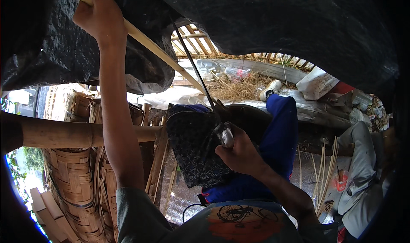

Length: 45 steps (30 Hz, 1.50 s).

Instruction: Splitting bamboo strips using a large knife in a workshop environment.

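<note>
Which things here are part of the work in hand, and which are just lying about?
In hand: bamboo strip gripped by left hand; knife gripped by right hand.
Lying about: woven bamboo baskets; thick bamboo pole; straw pile; red cup.

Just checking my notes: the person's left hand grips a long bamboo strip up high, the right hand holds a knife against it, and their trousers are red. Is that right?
Not quite: the trousers are blue, not red, as the head view shows. The rest stands: the left hand grips the long bamboo strip up high, and the right hand holds a knife against it.
</note>
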Motion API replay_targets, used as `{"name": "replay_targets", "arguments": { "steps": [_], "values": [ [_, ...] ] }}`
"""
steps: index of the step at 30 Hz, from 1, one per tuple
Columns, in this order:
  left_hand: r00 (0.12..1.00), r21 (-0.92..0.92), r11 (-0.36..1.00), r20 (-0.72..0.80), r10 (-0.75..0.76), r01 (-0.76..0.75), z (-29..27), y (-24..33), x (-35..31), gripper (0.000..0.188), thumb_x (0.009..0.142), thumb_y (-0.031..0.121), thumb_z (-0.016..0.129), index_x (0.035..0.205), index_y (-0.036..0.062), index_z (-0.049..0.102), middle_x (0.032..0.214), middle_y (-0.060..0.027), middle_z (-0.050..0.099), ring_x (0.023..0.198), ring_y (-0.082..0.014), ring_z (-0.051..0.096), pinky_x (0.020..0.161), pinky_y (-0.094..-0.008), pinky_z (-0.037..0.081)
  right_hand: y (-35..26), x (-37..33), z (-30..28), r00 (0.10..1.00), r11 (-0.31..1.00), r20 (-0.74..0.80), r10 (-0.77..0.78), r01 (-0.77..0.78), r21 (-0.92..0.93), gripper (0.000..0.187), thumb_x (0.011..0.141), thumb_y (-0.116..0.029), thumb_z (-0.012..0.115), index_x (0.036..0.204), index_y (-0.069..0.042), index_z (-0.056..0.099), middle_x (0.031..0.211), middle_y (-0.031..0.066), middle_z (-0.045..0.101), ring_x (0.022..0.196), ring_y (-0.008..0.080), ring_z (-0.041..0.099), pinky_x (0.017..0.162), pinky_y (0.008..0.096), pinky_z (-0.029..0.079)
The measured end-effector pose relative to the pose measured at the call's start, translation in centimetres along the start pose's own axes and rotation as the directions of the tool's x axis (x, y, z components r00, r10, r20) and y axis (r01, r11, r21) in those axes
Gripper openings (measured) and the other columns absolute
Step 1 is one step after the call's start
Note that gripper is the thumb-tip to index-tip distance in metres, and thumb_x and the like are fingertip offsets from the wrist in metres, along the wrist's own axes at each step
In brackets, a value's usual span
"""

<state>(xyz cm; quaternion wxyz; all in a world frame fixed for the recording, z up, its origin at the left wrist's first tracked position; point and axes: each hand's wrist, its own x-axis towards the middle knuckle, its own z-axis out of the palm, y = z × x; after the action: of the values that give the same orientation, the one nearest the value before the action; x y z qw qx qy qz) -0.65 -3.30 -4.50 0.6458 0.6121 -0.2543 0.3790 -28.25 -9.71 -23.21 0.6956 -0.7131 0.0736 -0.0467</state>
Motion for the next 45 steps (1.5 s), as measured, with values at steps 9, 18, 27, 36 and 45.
{"name": "replay_targets", "arguments": {
  "steps": [9, 18, 27, 36, 45],
  "values": [
    [0.793, -0.336, 0.836, 0.582, -0.178, 0.434, -1.7, 1.8, -0.3, 0.030, 0.093, 0.021, 0.035, 0.064, 0.0129, 0.033, 0.054, 0.0008, 0.026, 0.053, -0.0083, 0.026, 0.055, -0.0227, 0.022, -0.7, -0.8, -0.7, 0.998, 0.999, -0.053, 0.042, -0.043, -0.012, 0.027, 0.070, -0.004, 0.059, 0.096, 0.000, 0.051, 0.069, 0.0109, 0.055, 0.059, 0.0209, 0.058, 0.054, 0.0329, 0.045],
    [0.965, -0.231, 0.950, 0.202, -0.166, 0.211, 1.6, 2.3, -2.3, 0.040, 0.096, 0.024, 0.041, 0.060, 0.0140, 0.026, 0.052, 0.0027, 0.022, 0.045, -0.0075, 0.021, 0.044, -0.0245, 0.022, -1.9, -0.5, -0.7, 0.993, 0.993, -0.056, -0.101, 0.097, -0.073, 0.028, 0.071, -0.004, 0.059, 0.098, 0.000, 0.050, 0.069, 0.0114, 0.054, 0.059, 0.0215, 0.058, 0.053, 0.0325, 0.045],
    [0.965, -0.319, 0.927, 0.231, -0.125, 0.196, 1.2, 1.6, -2.1, 0.039, 0.096, 0.025, 0.042, 0.062, 0.0143, 0.027, 0.051, 0.0030, 0.021, 0.043, -0.0073, 0.021, 0.043, -0.0243, 0.022, -4.9, 2.0, -2.6, 0.997, 0.979, 0.007, 0.082, -0.082, 0.186, 0.030, 0.077, -0.005, 0.057, 0.103, 0.002, 0.045, 0.061, 0.0066, 0.050, 0.045, 0.0141, 0.051, 0.040, 0.0289, 0.040],
    [0.967, -0.252, 0.939, 0.166, -0.195, 0.232, 1.2, 1.6, -1.8, 0.037, 0.092, 0.017, 0.044, 0.059, 0.0143, 0.026, 0.050, 0.0025, 0.021, 0.043, -0.0074, 0.021, 0.042, -0.0242, 0.021, -6.6, 1.4, -4.4, 0.926, 0.911, 0.202, 0.319, -0.359, 0.202, 0.037, 0.081, -0.004, 0.053, 0.114, 0.000, 0.037, 0.053, 0.0021, 0.046, 0.037, 0.0090, 0.046, 0.033, 0.0249, 0.037],
    [0.966, -0.308, 0.932, 0.230, -0.121, 0.191, 3.0, 1.8, -2.9, 0.038, 0.092, 0.018, 0.043, 0.058, 0.0143, 0.026, 0.049, 0.0026, 0.022, 0.042, -0.0077, 0.021, 0.042, -0.0240, 0.020, -0.8, -0.1, -0.7, 0.935, 0.854, 0.218, 0.278, -0.345, 0.390, 0.027, 0.081, -0.001, 0.053, 0.105, -0.001, 0.040, 0.053, 0.0012, 0.044, 0.037, 0.0094, 0.045, 0.033, 0.0256, 0.037]
  ]
}}
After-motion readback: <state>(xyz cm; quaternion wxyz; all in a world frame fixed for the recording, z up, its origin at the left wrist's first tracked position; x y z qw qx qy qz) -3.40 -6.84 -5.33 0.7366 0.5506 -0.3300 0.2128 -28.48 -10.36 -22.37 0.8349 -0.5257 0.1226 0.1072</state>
